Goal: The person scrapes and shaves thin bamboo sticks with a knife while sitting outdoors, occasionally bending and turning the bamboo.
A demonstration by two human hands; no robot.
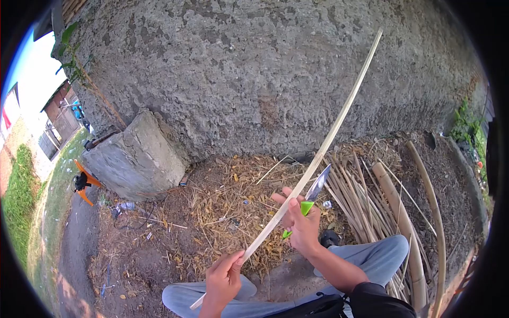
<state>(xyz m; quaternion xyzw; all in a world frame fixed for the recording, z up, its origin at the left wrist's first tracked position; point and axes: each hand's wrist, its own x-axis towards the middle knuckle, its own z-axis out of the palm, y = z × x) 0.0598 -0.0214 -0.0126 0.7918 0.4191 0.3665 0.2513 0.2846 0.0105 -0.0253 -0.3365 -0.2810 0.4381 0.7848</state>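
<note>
1. Your left hand [224, 278] is closed around the strip [318, 159] toward its near end, which pokes out left of your wrist.
2. Your right hand [304, 222] grips the knife [318, 185] by its green handle, thumb touching the strip.
3. From your left hand, the strip slants far and right past your right hand.
4. Sticks [352, 206] lie to the right.

Pale cream strip [318, 159], lime-green knife handle [306, 208], silvery blade [319, 183], blue-grey trousers [377, 258], mottled grey wall [238, 79].
</note>
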